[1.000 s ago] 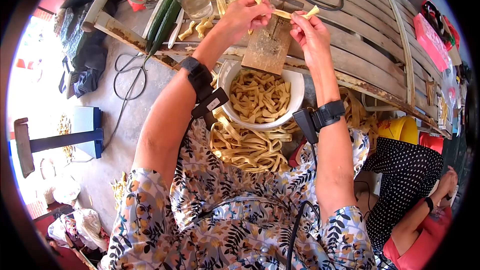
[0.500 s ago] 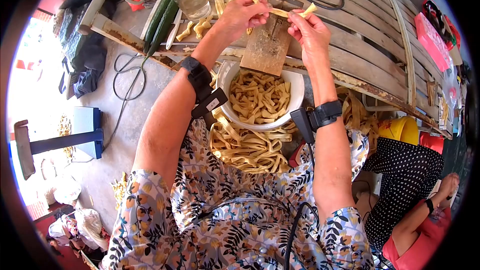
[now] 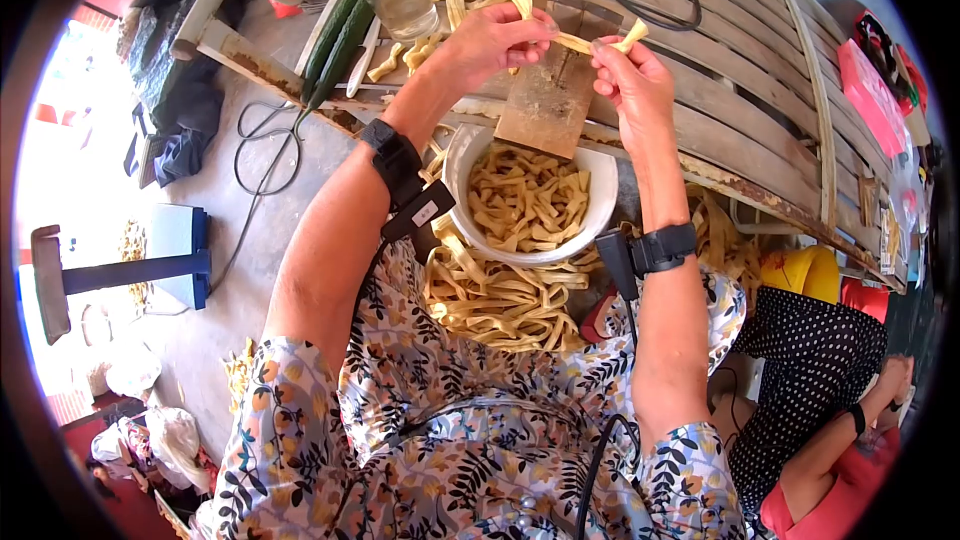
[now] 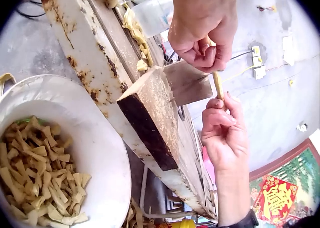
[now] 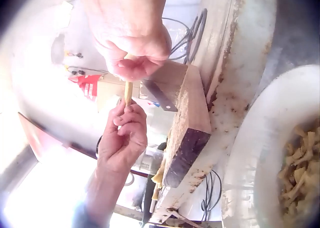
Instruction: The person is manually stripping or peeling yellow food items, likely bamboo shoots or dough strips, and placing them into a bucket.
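Observation:
A pale yellow, pliable strip (image 3: 572, 42) is stretched between both hands above a wooden board (image 3: 545, 110), its flared ends sticking up past the fingers. My left hand (image 3: 497, 40) pinches one side of it between thumb and fingers. On the other side my right hand (image 3: 638, 80) pinches it near the end. The short middle piece (image 5: 128, 93) shows between the fingertips in the right wrist view. A flat metal blade (image 5: 159, 95) stands upright on the board close by. Under the board, a white bucket (image 3: 603, 185) holds many short cut pieces (image 3: 525, 202).
The board lies on a slatted bench (image 3: 730, 90) with a rusty frame. Left on it are a lidded jar (image 3: 395, 5), cucumbers (image 3: 335, 45) and a white-handled knife (image 3: 364, 58). Long yellow strips (image 3: 500, 305) lie below the bucket. Another person's dotted trousers (image 3: 810, 370) show at right.
Both hands keep their pinch on the strip, with the right fingers slightly shifted. The head view has swung a little, so the bench and bucket appear farther right and lower.

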`<state>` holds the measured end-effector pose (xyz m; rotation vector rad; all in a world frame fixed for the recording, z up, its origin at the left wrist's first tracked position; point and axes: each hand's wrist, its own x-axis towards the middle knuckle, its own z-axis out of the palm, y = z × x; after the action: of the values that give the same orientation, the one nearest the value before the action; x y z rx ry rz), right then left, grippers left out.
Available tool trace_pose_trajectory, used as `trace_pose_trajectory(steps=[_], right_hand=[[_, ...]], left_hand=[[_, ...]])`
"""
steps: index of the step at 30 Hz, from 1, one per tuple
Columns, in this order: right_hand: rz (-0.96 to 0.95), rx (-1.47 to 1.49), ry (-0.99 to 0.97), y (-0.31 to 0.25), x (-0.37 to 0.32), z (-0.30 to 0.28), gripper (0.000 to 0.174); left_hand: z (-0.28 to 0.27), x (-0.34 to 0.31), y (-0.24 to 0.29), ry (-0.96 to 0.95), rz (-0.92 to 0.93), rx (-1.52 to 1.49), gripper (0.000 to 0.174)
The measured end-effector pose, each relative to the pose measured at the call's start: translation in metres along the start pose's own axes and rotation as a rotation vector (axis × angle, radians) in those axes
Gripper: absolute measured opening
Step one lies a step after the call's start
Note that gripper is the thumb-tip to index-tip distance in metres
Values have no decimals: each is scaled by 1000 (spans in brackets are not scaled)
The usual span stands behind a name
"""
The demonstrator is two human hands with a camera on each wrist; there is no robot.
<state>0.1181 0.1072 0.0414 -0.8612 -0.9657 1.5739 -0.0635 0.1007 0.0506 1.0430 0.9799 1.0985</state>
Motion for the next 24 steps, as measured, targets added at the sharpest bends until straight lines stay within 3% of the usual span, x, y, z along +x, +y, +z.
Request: trace_pose_trajectory(steps=[10, 13, 24], right_hand=[[21, -18, -28, -2, -8, -2, 12], [20, -30, -19, 5, -1, -8, 13], [-24, 57, 32, 13, 13, -10, 15]], left_hand=[[-8, -7, 5, -30, -3, 31, 14], [-1, -5, 0, 41, -18, 42, 14], [-1, 8, -5, 52, 42, 77, 25]])
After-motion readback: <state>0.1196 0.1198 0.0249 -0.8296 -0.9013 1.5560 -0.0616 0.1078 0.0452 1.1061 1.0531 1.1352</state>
